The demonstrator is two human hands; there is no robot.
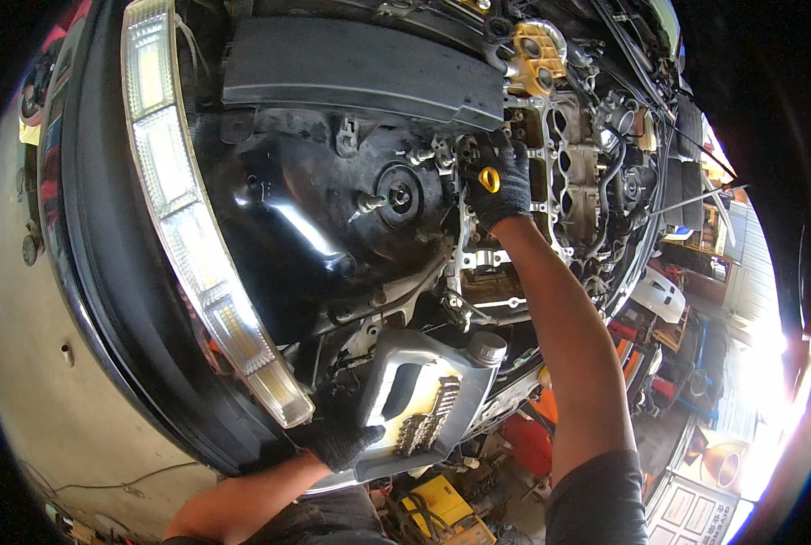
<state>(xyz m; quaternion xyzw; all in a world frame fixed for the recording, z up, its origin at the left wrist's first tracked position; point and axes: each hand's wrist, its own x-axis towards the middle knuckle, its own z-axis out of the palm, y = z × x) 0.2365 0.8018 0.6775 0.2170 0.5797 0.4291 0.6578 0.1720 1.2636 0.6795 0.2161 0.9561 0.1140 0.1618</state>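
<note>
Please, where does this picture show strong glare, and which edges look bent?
Head view: white glare washes out the right rim; head view: a streak shines on the glossy black rounded panel, and pale reflections brighten the silver-grey plastic jug; head view: the long clear-lensed lamp strip looks bowed, perhaps by the fisheye lens.

The gloves [505, 186] are black, the jug [464, 409] silver-grey, the ring [483, 180] yellow.
</note>
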